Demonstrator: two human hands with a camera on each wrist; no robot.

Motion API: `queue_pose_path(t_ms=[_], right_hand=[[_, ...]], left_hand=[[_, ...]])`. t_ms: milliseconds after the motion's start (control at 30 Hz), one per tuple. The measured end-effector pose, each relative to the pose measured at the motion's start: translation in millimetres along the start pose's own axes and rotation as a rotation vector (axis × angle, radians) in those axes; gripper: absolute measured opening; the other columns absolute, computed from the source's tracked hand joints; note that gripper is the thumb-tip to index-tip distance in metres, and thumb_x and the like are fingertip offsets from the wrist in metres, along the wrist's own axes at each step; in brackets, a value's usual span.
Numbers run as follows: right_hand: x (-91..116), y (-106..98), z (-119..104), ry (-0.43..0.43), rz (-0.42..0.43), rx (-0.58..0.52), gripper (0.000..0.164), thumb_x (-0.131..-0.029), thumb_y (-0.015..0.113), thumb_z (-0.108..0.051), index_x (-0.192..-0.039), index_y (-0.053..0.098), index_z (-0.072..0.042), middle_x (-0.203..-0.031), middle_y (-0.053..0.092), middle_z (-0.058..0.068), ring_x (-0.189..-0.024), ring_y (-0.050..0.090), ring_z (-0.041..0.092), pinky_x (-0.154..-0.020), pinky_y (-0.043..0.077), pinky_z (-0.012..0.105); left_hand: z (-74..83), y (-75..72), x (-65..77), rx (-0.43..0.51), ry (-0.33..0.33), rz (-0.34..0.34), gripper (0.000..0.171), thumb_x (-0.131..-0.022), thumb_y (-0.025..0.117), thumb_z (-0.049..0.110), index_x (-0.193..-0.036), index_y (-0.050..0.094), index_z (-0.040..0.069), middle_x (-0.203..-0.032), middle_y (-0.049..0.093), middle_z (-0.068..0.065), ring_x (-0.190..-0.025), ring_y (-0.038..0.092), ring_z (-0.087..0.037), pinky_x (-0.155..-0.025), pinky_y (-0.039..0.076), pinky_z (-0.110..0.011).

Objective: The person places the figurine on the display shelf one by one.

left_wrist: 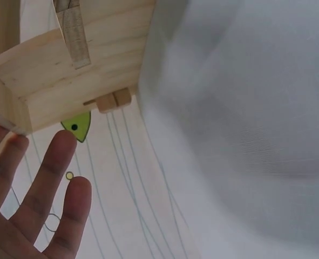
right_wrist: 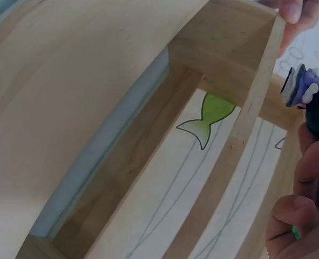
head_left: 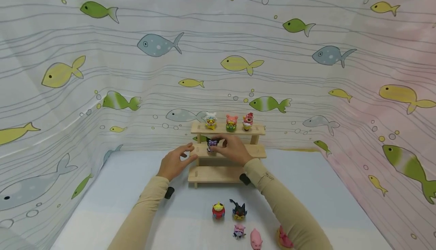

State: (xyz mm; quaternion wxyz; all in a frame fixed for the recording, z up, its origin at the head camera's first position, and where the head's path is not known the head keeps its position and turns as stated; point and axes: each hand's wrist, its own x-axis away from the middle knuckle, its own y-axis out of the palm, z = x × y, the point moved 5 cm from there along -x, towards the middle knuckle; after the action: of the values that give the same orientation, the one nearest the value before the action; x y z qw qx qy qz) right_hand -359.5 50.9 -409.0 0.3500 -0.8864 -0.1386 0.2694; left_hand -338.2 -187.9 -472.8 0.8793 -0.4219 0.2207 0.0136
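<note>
Between the thumb and fingers of my right hand (head_left: 234, 148) is a small dark figurine (head_left: 212, 144) with a purple bow-like part, at the left half of the middle shelf. The right wrist view shows the same figurine (right_wrist: 310, 100) in purple, white and black, partly cut off by the frame edge. My left hand (head_left: 175, 163) is at the left end of the three-tier wooden shelf stand (head_left: 218, 174), its fingers touching the board's end. In the left wrist view, the fingers (left_wrist: 51, 162) are spread beside the wood. Whether the figurine's base meets the shelf cannot be told.
On the top shelf stand a white-hooded figurine (head_left: 210, 121), a pink one (head_left: 231, 123) and a red-hatted one (head_left: 248, 121). Nearer on the table are a red-and-yellow figurine (head_left: 218, 210), a black one (head_left: 239, 211), a pink-and-grey one (head_left: 239, 231), a pink pig (head_left: 256, 239) and a pink piece (head_left: 284, 238) partly behind my sleeve.
</note>
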Motion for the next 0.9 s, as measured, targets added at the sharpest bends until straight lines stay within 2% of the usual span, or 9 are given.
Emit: queue_pose_path(t_ms=[300,733,900], right_hand=[[-7,11,7,0.042,-0.034,-0.031,0.040,-0.090,0.079,-0.035,-0.126,0.071,-0.019,-0.111,0.071,-0.005,-0.073,0.061,0.010,-0.063,0.051,0.028],[-9,15,5,0.103,-0.078,-0.087,0.042,-0.092,0.078,-0.033,-0.129,0.069,-0.016,-0.118,0.069,0.000,-0.076,0.062,0.013,-0.065,0.053,0.029],[-10,17,8,0.099,-0.079,-0.109,0.044,-0.091,0.078,-0.033,-0.130,0.069,-0.014,-0.118,0.069,0.001,-0.078,0.063,0.014,-0.067,0.054,0.030]], left_hand=[[1.0,0.5,0.2,0.007,0.018,0.005,0.050,-0.092,0.071,0.053,-0.133,0.069,0.023,-0.145,0.057,0.014,-0.093,0.071,-0.016,-0.069,0.057,-0.037],[3.6,-4.3,1.7,0.032,0.006,0.003,0.052,-0.092,0.071,0.053,-0.134,0.068,0.022,-0.145,0.057,0.011,-0.096,0.071,-0.021,-0.072,0.057,-0.041],[3.6,-4.0,2.1,0.033,0.007,-0.001,0.054,-0.092,0.070,0.054,-0.135,0.067,0.021,-0.146,0.056,0.010,-0.096,0.071,-0.021,-0.073,0.057,-0.042]])
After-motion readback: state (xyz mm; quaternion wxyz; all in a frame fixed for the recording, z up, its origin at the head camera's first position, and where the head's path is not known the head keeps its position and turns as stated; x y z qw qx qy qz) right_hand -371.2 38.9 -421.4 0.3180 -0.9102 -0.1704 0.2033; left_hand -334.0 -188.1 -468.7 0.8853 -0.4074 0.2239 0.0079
